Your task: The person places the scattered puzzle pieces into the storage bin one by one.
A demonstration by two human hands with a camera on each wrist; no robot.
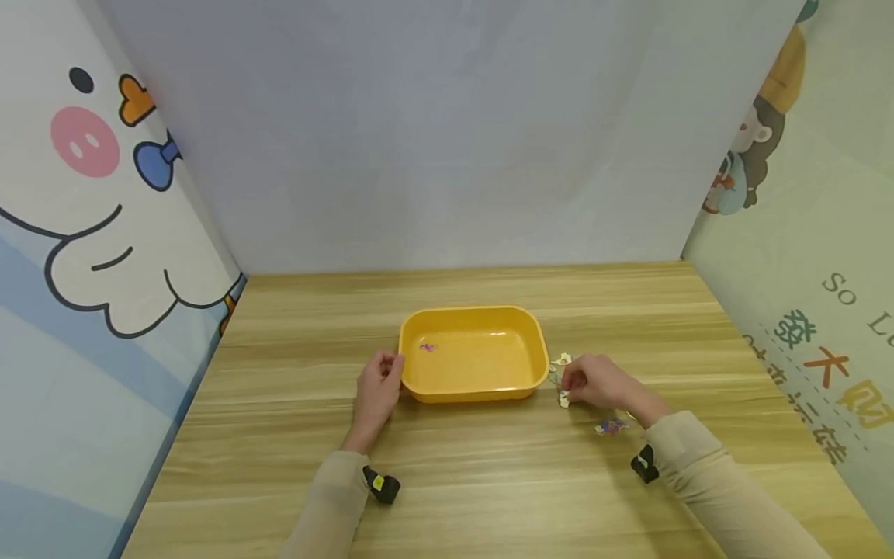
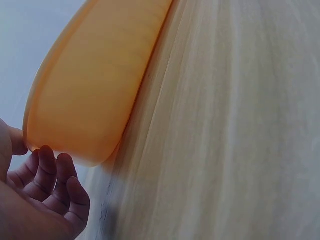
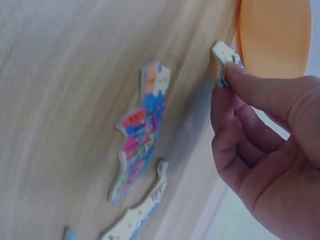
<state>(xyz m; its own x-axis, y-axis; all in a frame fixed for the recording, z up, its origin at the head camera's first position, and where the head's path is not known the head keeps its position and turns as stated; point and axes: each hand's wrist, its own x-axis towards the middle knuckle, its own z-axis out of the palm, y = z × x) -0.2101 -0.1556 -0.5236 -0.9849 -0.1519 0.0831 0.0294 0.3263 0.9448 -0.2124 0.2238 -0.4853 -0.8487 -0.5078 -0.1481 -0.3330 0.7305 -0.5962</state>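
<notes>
A yellow plastic tray [image 1: 489, 365] stands on the table with a small purple-pink piece [image 1: 428, 347] inside, towards its left. My left hand [image 1: 377, 392] holds the tray's left rim between thumb and curled fingers. To the right of the tray, my right hand [image 1: 604, 380] pinches a small whitish puzzle piece [image 3: 220, 52] between thumb and forefinger. Past its fingers, a pale piece [image 1: 562, 359] lies near the tray's right wall. Under the right wrist lie a colourful printed puzzle piece [image 3: 142, 130] and a pale, curved one [image 3: 140, 215].
The wood-grain table [image 1: 489, 481] reaches back to a plain pale cloth [image 1: 447, 155]. Printed curtains hang on both sides, a cartoon bird [image 1: 105, 194] on the left one. Black devices [image 1: 381, 485] are strapped at both wrists. Another piece [image 3: 70, 233] shows at the right wrist view's lower edge.
</notes>
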